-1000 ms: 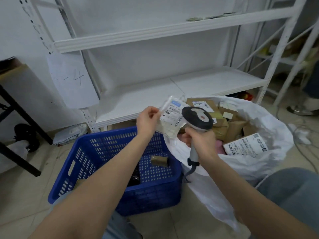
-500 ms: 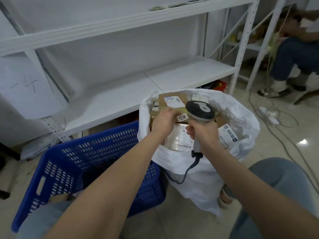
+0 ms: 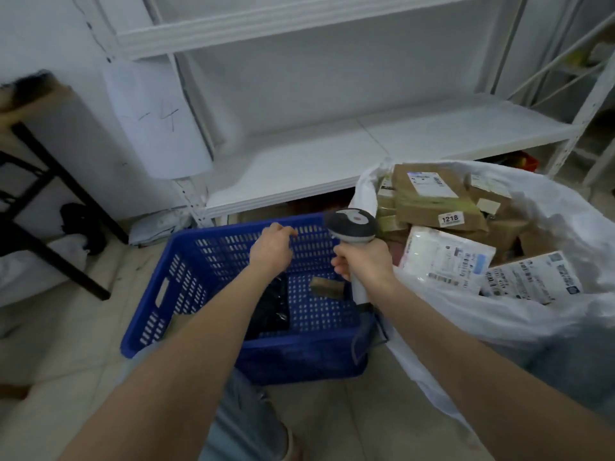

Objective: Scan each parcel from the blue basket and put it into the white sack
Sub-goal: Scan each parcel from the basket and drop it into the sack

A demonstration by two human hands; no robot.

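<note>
The barcode scanner (image 3: 352,223) is clasped ready by the right hand (image 3: 363,261) — the empty, slack left hand (image 3: 272,251) is poised over the blue basket (image 3: 299,356).

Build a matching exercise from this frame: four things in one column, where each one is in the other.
Things:
1. barcode scanner
2. small brown parcel
3. white mailer
4. left hand

Places:
A. lying in the white sack
B. on the floor of the blue basket
C. held in the right hand
D. over the basket, holding nothing

Pairs: 1-C, 2-B, 3-A, 4-D
</note>
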